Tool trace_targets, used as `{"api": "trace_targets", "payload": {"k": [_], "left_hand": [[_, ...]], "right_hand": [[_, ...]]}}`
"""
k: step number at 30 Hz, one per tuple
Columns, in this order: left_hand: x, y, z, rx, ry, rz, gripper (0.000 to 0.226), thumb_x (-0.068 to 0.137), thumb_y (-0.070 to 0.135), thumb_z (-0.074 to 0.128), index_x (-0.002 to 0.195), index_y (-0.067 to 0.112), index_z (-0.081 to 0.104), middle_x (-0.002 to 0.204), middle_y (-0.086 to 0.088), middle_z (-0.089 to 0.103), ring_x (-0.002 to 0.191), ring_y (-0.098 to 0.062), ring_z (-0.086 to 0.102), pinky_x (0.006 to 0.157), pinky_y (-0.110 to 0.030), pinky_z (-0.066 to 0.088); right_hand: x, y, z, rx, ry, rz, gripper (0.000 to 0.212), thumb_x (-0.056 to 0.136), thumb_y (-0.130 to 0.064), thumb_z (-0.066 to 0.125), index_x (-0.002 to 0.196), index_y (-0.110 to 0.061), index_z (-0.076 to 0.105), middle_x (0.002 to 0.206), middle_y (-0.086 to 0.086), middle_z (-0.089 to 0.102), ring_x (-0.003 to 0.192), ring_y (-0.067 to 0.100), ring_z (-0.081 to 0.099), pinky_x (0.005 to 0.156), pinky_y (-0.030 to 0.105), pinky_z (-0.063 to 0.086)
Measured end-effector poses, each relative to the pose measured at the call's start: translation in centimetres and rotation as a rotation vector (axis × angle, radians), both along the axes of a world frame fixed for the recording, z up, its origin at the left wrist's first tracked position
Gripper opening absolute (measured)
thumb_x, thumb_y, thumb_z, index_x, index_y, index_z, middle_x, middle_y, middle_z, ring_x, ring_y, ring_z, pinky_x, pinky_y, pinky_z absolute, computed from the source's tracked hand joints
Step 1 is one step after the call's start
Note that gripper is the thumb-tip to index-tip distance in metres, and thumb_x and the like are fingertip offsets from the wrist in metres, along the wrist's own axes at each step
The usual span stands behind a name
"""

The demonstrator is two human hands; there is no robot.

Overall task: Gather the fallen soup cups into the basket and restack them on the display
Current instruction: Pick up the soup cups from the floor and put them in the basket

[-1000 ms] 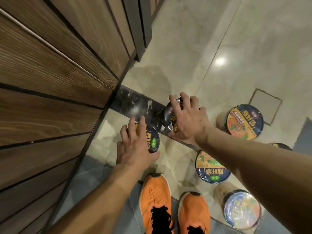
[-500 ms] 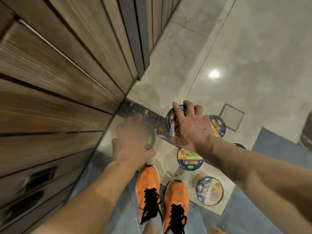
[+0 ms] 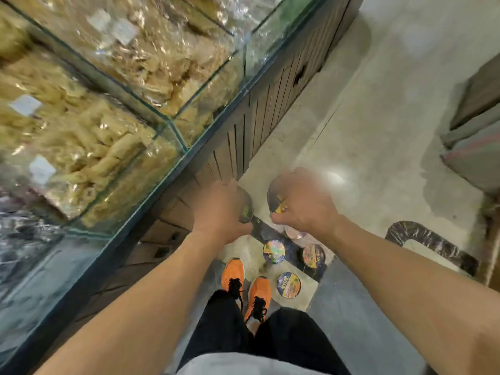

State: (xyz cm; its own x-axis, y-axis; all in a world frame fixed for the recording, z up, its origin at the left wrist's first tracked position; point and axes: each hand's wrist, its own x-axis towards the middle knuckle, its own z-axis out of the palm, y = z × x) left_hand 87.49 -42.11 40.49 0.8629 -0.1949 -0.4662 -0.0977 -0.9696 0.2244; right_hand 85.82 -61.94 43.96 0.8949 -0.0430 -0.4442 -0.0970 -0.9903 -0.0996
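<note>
Soup cups (image 3: pixel 288 285) with round, glossy printed lids stand on the floor (image 3: pixel 365 131), three of them close together at 6 o'clock below the hands and at 3 o'clock of the orange shoes (image 3: pixel 233 270). Two more are held up in the air. The left hand (image 3: pixel 219 212) grips a dark-lidded cup with a green mark (image 3: pixel 244 209); its fingers (image 3: pixel 227 189) are curled over the rim, and the thumb is wrapped under the near edge. The right hand (image 3: pixel 305 204) holds a dark-lidded cup with a yellow mark (image 3: pixel 276 197), with its fingers bent round the far side, though blur hides where each one lies. The two held cups are near each other but apart. The floor is polished pale stone with a bright glare spot, crossed by a curved strip of dark veined marble (image 3: pixel 433 242). At 10 o'clock runs a glass display case (image 3: pixel 167 123), its panes edged in green and packed with pale yellow, crinkled dried goods in shiny clear wrap, above a dark slatted wooden base (image 3: pixel 235 147).
</note>
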Motion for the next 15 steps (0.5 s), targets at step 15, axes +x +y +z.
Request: {"api": "trace_targets", "payload": {"k": [15], "left_hand": [[0.2, 3.7, 30.9, 0.018, -0.136, -0.073, 0.117, 0.068, 0.079, 0.066, 0.159, 0.021, 0.020, 0.160, -0.018, 0.024, 0.145, -0.051, 0.022, 0.117, -0.061, 0.029]], "right_hand": [[-1.2, 2.8, 30.6, -0.083, -0.209, 0.058, 0.108, 0.076, -0.076, 0.065, 0.162, -0.030, 0.017, 0.160, 0.011, 0.026, 0.142, 0.043, 0.031, 0.107, 0.051, 0.045]]}}
